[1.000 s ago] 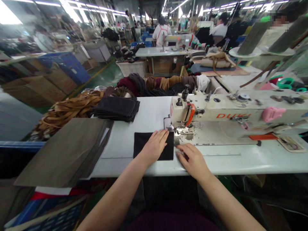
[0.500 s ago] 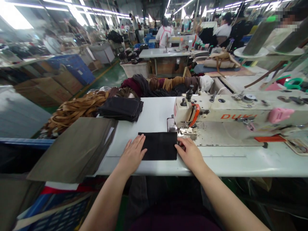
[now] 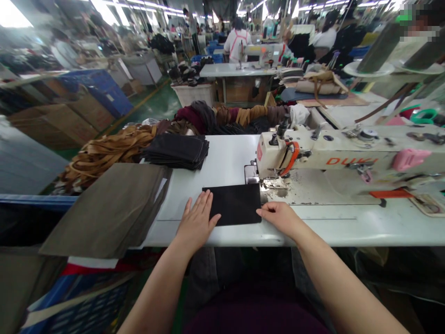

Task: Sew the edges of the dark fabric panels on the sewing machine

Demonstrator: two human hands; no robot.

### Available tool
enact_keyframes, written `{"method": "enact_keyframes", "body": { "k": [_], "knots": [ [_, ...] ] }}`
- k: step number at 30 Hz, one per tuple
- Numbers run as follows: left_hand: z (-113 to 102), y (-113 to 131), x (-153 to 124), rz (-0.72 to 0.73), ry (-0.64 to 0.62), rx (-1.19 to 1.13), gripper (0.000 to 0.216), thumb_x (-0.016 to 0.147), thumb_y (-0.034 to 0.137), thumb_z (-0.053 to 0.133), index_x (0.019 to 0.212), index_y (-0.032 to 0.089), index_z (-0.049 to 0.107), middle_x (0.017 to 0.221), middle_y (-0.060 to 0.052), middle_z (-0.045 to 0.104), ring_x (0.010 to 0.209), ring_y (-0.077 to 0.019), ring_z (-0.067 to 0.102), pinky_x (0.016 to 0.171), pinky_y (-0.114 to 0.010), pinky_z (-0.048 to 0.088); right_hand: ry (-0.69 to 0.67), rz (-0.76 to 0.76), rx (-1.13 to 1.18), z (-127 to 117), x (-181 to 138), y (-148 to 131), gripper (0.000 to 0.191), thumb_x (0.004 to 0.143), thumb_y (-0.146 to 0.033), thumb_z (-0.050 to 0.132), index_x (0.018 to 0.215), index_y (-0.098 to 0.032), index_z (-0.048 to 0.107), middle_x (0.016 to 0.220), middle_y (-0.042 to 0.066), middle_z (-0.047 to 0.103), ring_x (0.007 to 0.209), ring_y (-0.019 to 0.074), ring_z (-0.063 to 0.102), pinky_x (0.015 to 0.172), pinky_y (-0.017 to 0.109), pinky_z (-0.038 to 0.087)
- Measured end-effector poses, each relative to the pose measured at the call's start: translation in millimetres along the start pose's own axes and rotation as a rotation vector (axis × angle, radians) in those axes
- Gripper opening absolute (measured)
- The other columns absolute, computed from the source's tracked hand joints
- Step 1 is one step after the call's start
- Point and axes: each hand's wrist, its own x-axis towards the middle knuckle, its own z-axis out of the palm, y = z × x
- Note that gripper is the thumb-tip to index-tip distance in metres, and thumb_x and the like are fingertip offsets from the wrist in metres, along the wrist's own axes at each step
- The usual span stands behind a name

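A black rectangular fabric piece [image 3: 234,204] lies flat on the white table [image 3: 347,227], just left of the needle of a cream sewing machine [image 3: 333,155]. My left hand [image 3: 197,221] rests open and flat at the piece's left edge, fingers stretched forward onto it. My right hand [image 3: 281,217] is at the piece's right lower corner, its thumb and fingers pinched on the edge of the fabric.
A stack of black fabric pieces [image 3: 177,150] sits behind, with tan straps [image 3: 104,153] heaped to its left and grey-brown sheets [image 3: 111,208] at the table's left end. Blue crates [image 3: 79,306] stand below. Other people work at machines farther back.
My left hand slid from the top of the black piece to its left edge. My right hand shifted to the piece's right corner and pinched it. The camera view drifted slightly.
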Motion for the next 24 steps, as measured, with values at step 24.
{"method": "enact_keyframes", "body": {
  "k": [24],
  "knots": [
    [-8.8,2.2,-0.3,0.000,-0.095,0.027,0.085,0.102,0.061,0.035,0.162,0.009,0.006,0.166,-0.019,0.018,0.154,-0.0321,0.021,0.125,-0.057,0.013,-0.084,0.056,-0.128,-5.7,-0.8,-9.1,0.026,0.079,-0.042,0.068,0.064,-0.021,0.064,0.061,-0.003,0.056,0.058,0.0130,0.048,0.057,0.027,0.033]
  ]
}}
